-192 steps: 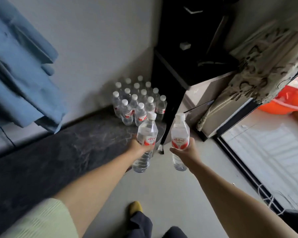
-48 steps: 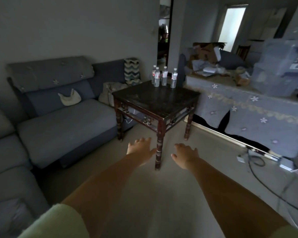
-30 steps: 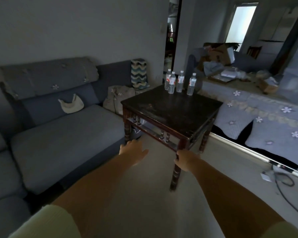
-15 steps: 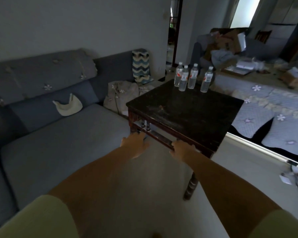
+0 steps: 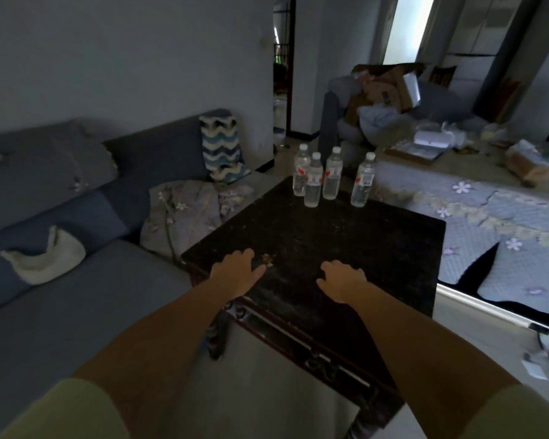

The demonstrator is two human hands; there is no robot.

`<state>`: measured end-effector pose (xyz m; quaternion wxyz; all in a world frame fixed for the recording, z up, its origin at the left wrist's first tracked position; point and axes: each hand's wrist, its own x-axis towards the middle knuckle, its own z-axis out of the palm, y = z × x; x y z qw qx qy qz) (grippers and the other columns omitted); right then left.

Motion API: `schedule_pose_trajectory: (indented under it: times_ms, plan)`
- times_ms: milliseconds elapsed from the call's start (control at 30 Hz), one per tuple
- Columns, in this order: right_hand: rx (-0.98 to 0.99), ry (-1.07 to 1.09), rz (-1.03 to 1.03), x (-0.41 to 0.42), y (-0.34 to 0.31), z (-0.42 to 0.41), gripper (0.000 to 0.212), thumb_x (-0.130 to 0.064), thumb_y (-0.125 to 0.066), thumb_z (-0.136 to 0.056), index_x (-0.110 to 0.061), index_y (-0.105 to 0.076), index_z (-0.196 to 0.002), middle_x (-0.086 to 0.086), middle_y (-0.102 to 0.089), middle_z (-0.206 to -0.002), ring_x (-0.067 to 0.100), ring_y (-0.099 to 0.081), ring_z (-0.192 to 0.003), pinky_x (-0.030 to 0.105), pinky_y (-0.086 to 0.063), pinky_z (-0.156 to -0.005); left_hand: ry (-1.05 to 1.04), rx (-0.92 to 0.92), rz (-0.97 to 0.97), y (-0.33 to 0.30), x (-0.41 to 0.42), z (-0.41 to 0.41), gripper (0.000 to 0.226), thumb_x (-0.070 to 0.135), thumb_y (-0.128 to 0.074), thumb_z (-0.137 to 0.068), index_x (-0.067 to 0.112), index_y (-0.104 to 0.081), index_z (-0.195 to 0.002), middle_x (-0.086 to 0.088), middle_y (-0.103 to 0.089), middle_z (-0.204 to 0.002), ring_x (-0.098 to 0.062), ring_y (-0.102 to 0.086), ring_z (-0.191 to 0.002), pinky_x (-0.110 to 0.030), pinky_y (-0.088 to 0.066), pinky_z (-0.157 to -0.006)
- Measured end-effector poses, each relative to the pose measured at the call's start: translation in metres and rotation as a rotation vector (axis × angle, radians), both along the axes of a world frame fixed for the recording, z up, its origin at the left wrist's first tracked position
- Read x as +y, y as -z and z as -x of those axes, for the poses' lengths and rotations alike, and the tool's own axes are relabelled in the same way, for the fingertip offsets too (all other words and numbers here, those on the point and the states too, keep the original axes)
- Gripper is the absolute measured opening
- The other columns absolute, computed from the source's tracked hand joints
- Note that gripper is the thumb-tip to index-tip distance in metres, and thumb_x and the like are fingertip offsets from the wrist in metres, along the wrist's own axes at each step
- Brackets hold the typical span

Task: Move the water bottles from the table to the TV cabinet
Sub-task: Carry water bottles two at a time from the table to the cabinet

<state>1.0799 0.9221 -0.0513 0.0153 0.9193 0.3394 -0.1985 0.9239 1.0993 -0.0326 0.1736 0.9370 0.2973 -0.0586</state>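
Closer now than half a second ago, four water bottles (image 5: 330, 179) stand upright at the counter's (image 5: 377, 248) far edge; left hand (image 5: 238, 274) and right hand (image 5: 341, 280) hover empty, fingers loose, well short; reach further, grip each mid-body; a grey sofa (image 5: 76, 280) flanks the dim room.

Dark, square wooden table (image 5: 346, 245): worn, scuffed top with a dull sheen, turned and carved legs. Four clear plastic water bottles (image 5: 313, 185) at its 12 o'clock corner: glossy, with white caps and red-and-white paper-like labels. Matt grey-blue cloth sofa (image 5: 76, 280) at 9 o'clock; quilted, flower-stitched pale cloth cover (image 5: 488, 223) at 3 o'clock.
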Motion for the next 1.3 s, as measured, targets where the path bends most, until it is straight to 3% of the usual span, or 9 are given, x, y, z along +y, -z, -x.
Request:
schedule_pose_trajectory:
  times_ms: [533, 700, 867, 967, 1067, 1167, 1300]
  plan:
    - [0.019, 0.287, -0.021, 0.060, 0.037, -0.193, 0.050, -0.042, -0.038, -0.100, -0.018, -0.035, -0.144, 0.008, -0.038, -0.146, 0.031, -0.044, -0.129, 0.050, -0.034, -0.108, 0.244, 0.038, 0.074, 0.067, 0.091, -0.271, 0.056, 0.054, -0.043, -0.094, 0.019, -0.038, -0.138, -0.009, -0.047, -0.134, -0.027, -0.051, -0.118, -0.044, -0.046, -0.096]
    - [0.052, 0.418, -0.094, 0.092, 0.052, -0.253, 0.050, -0.041, -0.040, -0.099, -0.016, -0.038, -0.142, 0.011, -0.041, -0.143, 0.032, -0.046, -0.127, 0.049, -0.038, -0.105, 0.253, -0.024, 0.242, 0.076, 0.132, -0.344, 0.062, 0.050, -0.048, -0.094, 0.015, -0.033, -0.142, -0.013, -0.047, -0.136, -0.028, -0.052, -0.119, -0.044, -0.047, -0.098]
    - [0.145, 0.616, -0.324, 0.115, 0.080, -0.299, 0.051, -0.036, -0.049, -0.098, -0.008, -0.041, -0.140, 0.018, -0.048, -0.137, 0.035, -0.051, -0.121, 0.040, -0.044, -0.098, 0.070, -0.078, 0.518, 0.096, 0.154, -0.403, 0.073, 0.046, -0.056, -0.091, 0.013, -0.022, -0.148, -0.015, -0.045, -0.142, -0.030, -0.052, -0.123, -0.039, -0.045, -0.100]
    - [0.171, 0.750, -0.481, 0.123, 0.093, -0.334, 0.050, -0.033, -0.056, -0.095, -0.006, -0.045, -0.136, 0.018, -0.054, -0.133, 0.033, -0.053, -0.121, 0.036, -0.043, -0.098, -0.054, -0.177, 0.664, 0.112, 0.159, -0.438, 0.083, 0.040, -0.064, -0.088, 0.014, -0.016, -0.150, -0.014, -0.041, -0.146, -0.029, -0.048, -0.128, -0.036, -0.043, -0.101]
    - [0.170, 0.843, -0.641, 0.129, 0.097, -0.371, 0.056, -0.029, -0.061, -0.093, -0.006, -0.042, -0.140, 0.017, -0.050, -0.139, 0.031, -0.051, -0.125, 0.040, -0.041, -0.106, -0.116, -0.309, 0.762, 0.126, 0.158, -0.471, 0.092, 0.033, -0.072, -0.083, 0.014, -0.014, -0.151, -0.012, -0.036, -0.150, -0.028, -0.041, -0.134, -0.037, -0.038, -0.108]
    - [0.155, 0.915, -0.772, 0.135, 0.103, -0.416, 0.071, -0.030, -0.067, -0.088, -0.009, -0.032, -0.146, 0.017, -0.042, -0.145, 0.030, -0.045, -0.130, 0.037, -0.039, -0.106, -0.241, -0.461, 0.727, 0.138, 0.155, -0.504, 0.100, 0.029, -0.080, -0.074, 0.014, -0.017, -0.150, -0.012, -0.034, -0.149, -0.028, -0.036, -0.137, -0.040, -0.034, -0.111]
    - [0.130, 1.013, -1.043, 0.153, 0.106, -0.473, 0.096, -0.030, -0.079, -0.077, -0.014, -0.019, -0.151, 0.014, -0.029, -0.150, 0.029, -0.037, -0.135, 0.030, -0.035, -0.096, -0.348, -0.793, 0.710, 0.145, 0.154, -0.541, 0.094, 0.020, -0.084, -0.069, 0.010, -0.029, -0.144, -0.009, -0.044, -0.142, -0.023, -0.043, -0.132, -0.034, -0.039, -0.109]
